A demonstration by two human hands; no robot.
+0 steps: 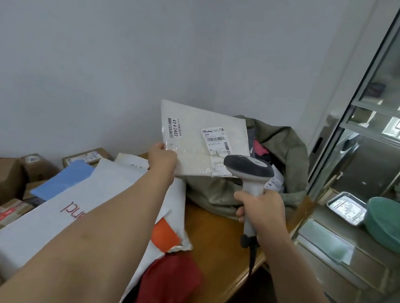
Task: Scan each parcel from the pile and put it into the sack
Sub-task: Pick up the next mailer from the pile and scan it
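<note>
My left hand (161,159) grips the lower left corner of a flat white parcel (197,127) and holds it up above the table, its barcode label facing me. My right hand (261,206) is closed around the handle of a grey and white barcode scanner (249,171), whose dark head sits just in front of the parcel's label. Behind the parcel stands the olive green sack (286,150), its mouth wide and several parcels inside. The pile of parcels (57,204) lies at the lower left: white, blue and red mailer bags and brown cardboard boxes.
The wooden table (219,236) bears the pile and the sack. To the right stands a glass-fronted partition (382,129); behind it lie a green basin (398,226) and a metal tray (347,207). A plain white wall rises behind the table. The scanner's cable hangs over the table edge.
</note>
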